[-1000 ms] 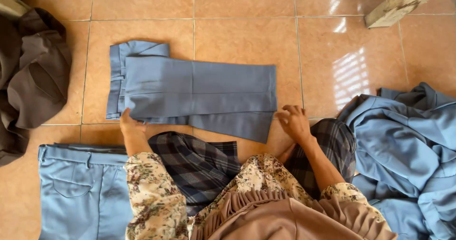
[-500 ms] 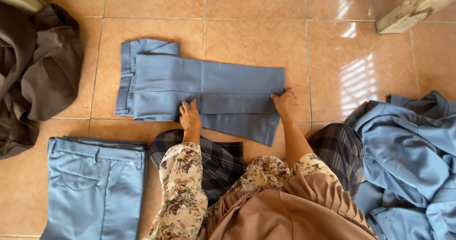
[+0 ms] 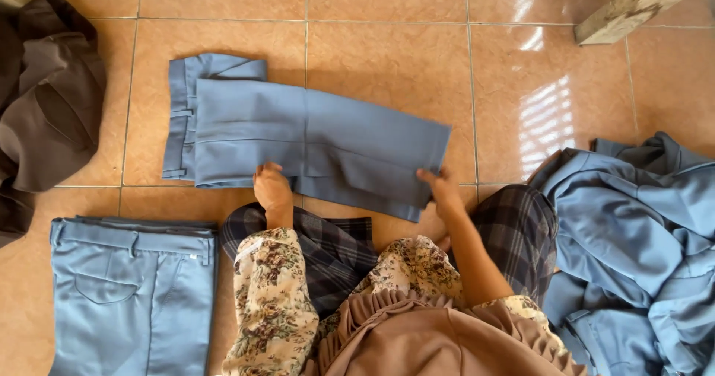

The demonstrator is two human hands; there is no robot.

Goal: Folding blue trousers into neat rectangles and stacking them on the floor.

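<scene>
i see a pair of blue-grey fabric trousers lying flat and folded lengthwise on the glossy orange tiled floor, waistband to the left. my left hand rests on the near edge around the middle of the trousers, fingers curled. my right hand pinches the near edge by the hem end, though i can't quite tell how many layers it grips. a second folded pair of blue trousers lies at lower left, a crumpled heap of blue garments at right, a dark brown cloth bundle at far left, and a pale wooden beam at top right.
</scene>
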